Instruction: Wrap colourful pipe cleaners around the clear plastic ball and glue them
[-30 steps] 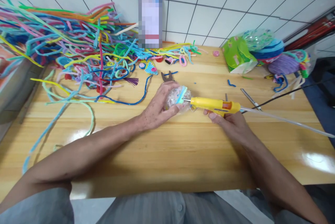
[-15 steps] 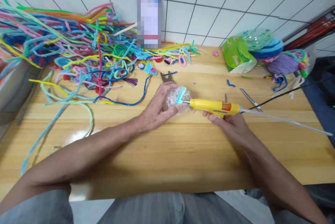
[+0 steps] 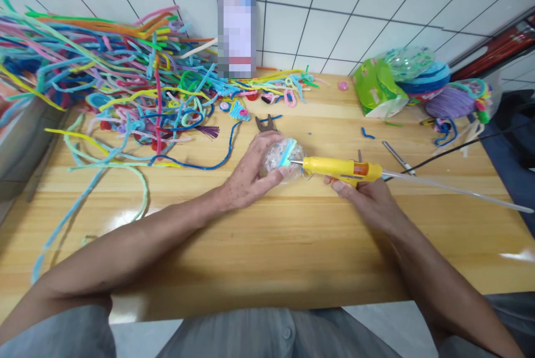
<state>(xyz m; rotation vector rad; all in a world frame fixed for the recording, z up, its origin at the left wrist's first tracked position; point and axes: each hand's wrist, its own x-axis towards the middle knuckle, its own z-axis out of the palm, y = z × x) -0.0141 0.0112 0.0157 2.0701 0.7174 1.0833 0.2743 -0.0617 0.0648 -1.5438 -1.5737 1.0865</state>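
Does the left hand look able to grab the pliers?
Probably not without letting go: the left hand holds the clear ball at the tip of the glue gun. Otherwise the way looks free, the pliers lying just beyond.

Landmark = pale yellow-brown wood-grain rectangular tabletop (image 3: 267,246). Behind it: white glossy square-tile wall w/ thin dark grout lines (image 3: 317,18), seen slanting. Below its near edge: pale grey smooth floor (image 3: 146,338), partly in view. Beyond its R end, nr wall: dark red shiny long object (image 3: 497,51), type unclear; dark blue flat surface (image 3: 507,151) alongside. Bright white light glare on tabletop, L & R parts.
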